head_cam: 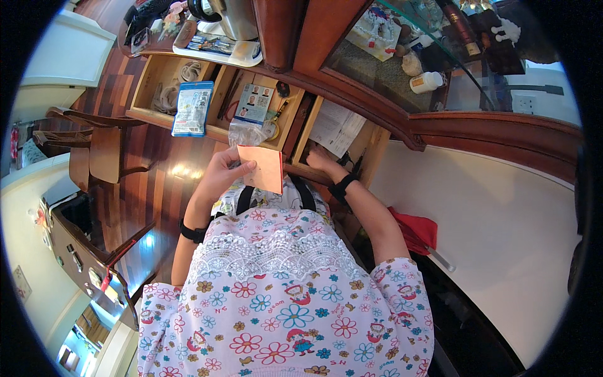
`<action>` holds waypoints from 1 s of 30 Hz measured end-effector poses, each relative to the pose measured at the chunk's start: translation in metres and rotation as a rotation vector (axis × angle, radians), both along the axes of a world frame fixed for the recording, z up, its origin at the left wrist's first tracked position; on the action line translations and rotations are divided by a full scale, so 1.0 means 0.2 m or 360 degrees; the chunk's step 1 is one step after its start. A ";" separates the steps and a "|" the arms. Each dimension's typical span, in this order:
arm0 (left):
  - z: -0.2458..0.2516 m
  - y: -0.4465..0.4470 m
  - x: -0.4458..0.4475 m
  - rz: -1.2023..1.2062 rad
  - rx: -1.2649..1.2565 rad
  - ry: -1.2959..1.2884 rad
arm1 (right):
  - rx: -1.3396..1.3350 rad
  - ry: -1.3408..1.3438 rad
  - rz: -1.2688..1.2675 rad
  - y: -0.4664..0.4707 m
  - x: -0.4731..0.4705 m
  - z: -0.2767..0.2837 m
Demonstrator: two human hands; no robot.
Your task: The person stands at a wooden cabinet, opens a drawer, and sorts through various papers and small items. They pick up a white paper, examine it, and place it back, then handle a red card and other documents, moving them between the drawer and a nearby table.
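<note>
My left hand (221, 170) pinches a small folded piece of pale orange paper (267, 176) with a red edge, thumb on top. It is held in front of the open middle drawer (293, 110). Inside that drawer are a card with photos (254, 101), a clear plastic bag (246, 135) and a yellow roll (271, 129). My right hand (321, 159) reaches into the right drawer (378, 141), fingers curled down and their tips hidden. Printed papers (337, 126) and dark slim items (359, 162) lie near it. A blue and white pouch (192, 109) rests across the left drawer's front.
Above the drawers stand a white tray (252, 55) with pens and a metal kettle (235, 21). A glass-fronted cabinet with a white bottle (426, 82) is at upper right. A wooden chair (104, 155) and a dark table (70, 235) are left; red fabric (417, 231) lies right.
</note>
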State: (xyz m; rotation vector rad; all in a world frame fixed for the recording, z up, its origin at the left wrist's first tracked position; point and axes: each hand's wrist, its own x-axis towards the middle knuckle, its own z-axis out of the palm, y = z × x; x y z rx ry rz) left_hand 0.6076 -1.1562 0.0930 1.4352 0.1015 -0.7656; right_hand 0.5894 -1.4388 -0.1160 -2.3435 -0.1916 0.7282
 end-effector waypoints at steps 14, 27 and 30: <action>0.02 0.03 -0.01 0.0078 0.0017 -0.0009 | 0.0110 0.0488 -0.1188 -0.39 0.07 0.17; 0.03 0.00 0.02 0.0050 0.0005 0.0051 | -0.0270 -0.0152 -0.1451 -0.50 0.20 -0.02; 0.03 0.00 0.02 0.0041 -0.0019 0.0085 | -0.0278 -0.0155 -0.1506 -0.48 0.22 -0.05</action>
